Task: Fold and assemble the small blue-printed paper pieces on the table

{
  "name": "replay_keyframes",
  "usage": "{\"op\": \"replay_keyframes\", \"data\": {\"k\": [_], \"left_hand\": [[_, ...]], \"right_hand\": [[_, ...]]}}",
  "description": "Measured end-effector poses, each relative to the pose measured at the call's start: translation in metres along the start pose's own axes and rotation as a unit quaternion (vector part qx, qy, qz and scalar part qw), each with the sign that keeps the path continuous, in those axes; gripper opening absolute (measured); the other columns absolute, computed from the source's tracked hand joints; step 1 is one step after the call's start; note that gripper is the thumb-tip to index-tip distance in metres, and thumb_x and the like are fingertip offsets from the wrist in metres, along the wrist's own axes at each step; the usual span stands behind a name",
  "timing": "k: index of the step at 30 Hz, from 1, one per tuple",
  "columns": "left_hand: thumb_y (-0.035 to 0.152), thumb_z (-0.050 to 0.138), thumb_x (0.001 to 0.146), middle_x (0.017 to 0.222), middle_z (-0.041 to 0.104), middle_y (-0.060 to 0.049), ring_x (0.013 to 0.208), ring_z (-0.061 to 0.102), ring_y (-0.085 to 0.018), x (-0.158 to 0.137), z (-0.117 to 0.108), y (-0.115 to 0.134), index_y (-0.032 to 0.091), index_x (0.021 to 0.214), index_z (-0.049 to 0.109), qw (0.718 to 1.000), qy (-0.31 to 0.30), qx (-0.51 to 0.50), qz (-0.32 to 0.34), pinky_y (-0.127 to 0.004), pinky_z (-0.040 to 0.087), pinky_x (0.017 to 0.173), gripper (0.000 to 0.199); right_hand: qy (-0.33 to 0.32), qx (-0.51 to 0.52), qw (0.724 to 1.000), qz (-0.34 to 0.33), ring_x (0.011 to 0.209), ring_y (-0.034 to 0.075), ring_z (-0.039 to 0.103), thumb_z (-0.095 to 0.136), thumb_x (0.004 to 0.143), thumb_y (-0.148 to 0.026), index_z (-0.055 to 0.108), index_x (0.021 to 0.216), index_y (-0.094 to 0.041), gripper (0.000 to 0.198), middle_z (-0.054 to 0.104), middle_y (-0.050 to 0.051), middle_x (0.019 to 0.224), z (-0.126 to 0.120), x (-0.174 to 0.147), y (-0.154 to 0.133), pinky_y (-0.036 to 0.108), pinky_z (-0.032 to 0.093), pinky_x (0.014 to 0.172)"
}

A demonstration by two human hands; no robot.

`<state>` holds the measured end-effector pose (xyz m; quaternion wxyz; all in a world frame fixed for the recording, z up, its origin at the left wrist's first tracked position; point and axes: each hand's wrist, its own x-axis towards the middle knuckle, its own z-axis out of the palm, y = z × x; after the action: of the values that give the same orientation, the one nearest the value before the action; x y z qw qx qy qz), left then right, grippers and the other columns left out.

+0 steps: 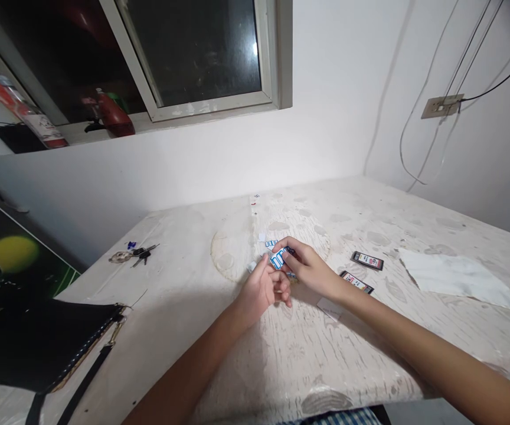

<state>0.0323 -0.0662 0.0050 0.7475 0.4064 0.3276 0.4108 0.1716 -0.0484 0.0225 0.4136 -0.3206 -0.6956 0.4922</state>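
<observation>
Near the middle of the table, a small blue-and-white sticker sheet (277, 260) is held up between my two hands. My right hand (304, 264) pinches its right edge with thumb and fingers. My left hand (260, 291) meets it at the lower left, thumb and forefinger against the edge, the other fingers loosely curled. Just behind lies another blue-and-white piece (271, 243), along with a small white scrap (261, 236). By my right forearm are two flat dark packs with printed labels, one farther (368, 261) and one partly covered (356, 282). A white slip (329, 309) lies under that forearm.
A white cloth or paper sheet (458, 278) lies at the right. Keys (143, 252) rest at the left, beyond a black bag (38, 342) with a strap. Bottles, one red (114, 115), stand on the windowsill. Cables hang from a wall socket (441, 106).
</observation>
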Motion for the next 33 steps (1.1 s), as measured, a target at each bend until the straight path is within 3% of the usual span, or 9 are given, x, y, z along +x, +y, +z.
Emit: {"op": "replay_keyframes", "data": {"k": [4, 7, 11, 16, 21, 25, 33], "left_hand": [[0.055, 0.038, 0.083, 0.051, 0.046, 0.002, 0.044, 0.046, -0.012, -0.001, 0.003, 0.004, 0.017, 0.069, 0.045, 1.000, 0.018, 0.014, -0.018, -0.029, 0.046, 0.048, 0.041], [0.053, 0.038, 0.082, 0.049, 0.044, 0.003, 0.043, 0.046, -0.013, 0.000, 0.003, 0.002, 0.018, 0.070, 0.045, 0.998, 0.040, 0.039, -0.024, -0.030, 0.046, 0.048, 0.038], [0.056, 0.034, 0.080, 0.046, 0.042, 0.003, 0.041, 0.044, -0.013, 0.002, 0.000, -0.002, 0.018, 0.070, 0.044, 0.997, 0.037, 0.060, -0.034, -0.031, 0.046, 0.047, 0.041], [0.056, 0.031, 0.081, 0.049, 0.050, 0.000, 0.043, 0.048, -0.016, 0.000, -0.001, -0.002, 0.017, 0.080, 0.046, 0.999, -0.015, 0.045, -0.004, -0.032, 0.046, 0.048, 0.042], [0.060, 0.037, 0.080, 0.051, 0.050, 0.000, 0.044, 0.049, -0.014, -0.002, 0.001, -0.003, 0.016, 0.071, 0.047, 0.997, -0.018, 0.069, 0.021, -0.030, 0.046, 0.050, 0.046], [0.065, 0.037, 0.079, 0.049, 0.047, 0.000, 0.042, 0.046, -0.011, 0.000, 0.002, -0.009, 0.016, 0.059, 0.047, 0.994, 0.012, 0.095, 0.045, -0.029, 0.045, 0.047, 0.054], [0.066, 0.038, 0.078, 0.045, 0.045, 0.002, 0.039, 0.046, -0.011, 0.007, -0.006, -0.022, 0.015, 0.053, 0.047, 0.990, 0.039, 0.102, 0.085, -0.028, 0.045, 0.045, 0.058]], "right_hand": [[0.037, -0.128, 0.986, -0.105, 0.069, 0.014, 0.050, 0.035, 0.086, -0.020, 0.049, 0.093, -0.021, 0.015, 0.051, 0.003, 0.086, -0.001, 0.000, 0.002, 0.028, 0.041, 0.064], [0.033, -0.179, 0.975, -0.125, 0.074, 0.014, 0.051, 0.034, 0.085, -0.014, 0.049, 0.097, -0.020, 0.021, 0.052, 0.004, 0.090, -0.001, -0.001, 0.003, 0.029, 0.040, 0.068], [0.001, -0.154, 0.985, -0.083, 0.066, 0.013, 0.053, 0.035, 0.084, -0.014, 0.048, 0.099, -0.022, 0.022, 0.053, 0.004, 0.090, 0.002, -0.004, 0.004, 0.028, 0.041, 0.062], [-0.029, 0.000, 0.999, 0.026, 0.044, 0.011, 0.048, 0.032, 0.088, -0.028, 0.040, 0.107, -0.024, 0.021, 0.050, -0.002, 0.069, 0.005, -0.004, 0.007, 0.024, 0.037, 0.043], [0.019, 0.062, 0.997, 0.048, 0.047, 0.010, 0.047, 0.045, 0.084, -0.037, 0.044, 0.102, -0.023, 0.023, 0.048, -0.004, 0.062, 0.005, 0.000, 0.005, 0.023, 0.036, 0.044], [0.022, 0.089, 0.993, 0.076, 0.046, 0.010, 0.044, 0.049, 0.080, -0.038, 0.044, 0.100, -0.022, 0.026, 0.045, -0.005, 0.058, 0.006, 0.002, 0.005, 0.022, 0.033, 0.042], [0.024, 0.081, 0.994, 0.070, 0.041, 0.008, 0.038, 0.048, 0.078, -0.034, 0.045, 0.095, -0.021, 0.022, 0.033, -0.010, 0.047, 0.008, 0.002, 0.006, 0.021, 0.027, 0.041]]}}
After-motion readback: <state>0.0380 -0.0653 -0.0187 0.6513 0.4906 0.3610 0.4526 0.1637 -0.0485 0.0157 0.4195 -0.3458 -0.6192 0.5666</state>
